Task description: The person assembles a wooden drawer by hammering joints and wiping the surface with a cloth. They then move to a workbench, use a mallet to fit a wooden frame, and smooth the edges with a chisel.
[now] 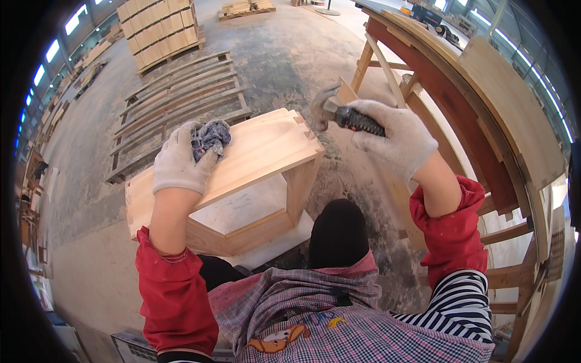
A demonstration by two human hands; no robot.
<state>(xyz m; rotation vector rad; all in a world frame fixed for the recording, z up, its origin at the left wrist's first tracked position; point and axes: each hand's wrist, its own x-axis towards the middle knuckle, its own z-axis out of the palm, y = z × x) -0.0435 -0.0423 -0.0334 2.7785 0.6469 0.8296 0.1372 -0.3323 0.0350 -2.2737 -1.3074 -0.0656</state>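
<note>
Currently, the left grip (180,160) (white-gloved) is closing around a crumpled blue-grey cloth (212,138), which is resting on the upper board of a pale wooden box (260,148). The right grip (396,138), gloved likewise, is wrapping firmly round the black handle of a claw hammer (357,121); its metal head is hovering near the box's notched right end. The box is standing before the person's knees, a slatted pallet (181,104) lying beyond.

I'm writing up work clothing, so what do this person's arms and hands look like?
The left hand and right hand wear off-white gloves. Gathered red oversleeves end well short of the gloves; beyond the right one, a dark-and-white striped sleeve shows.
</note>
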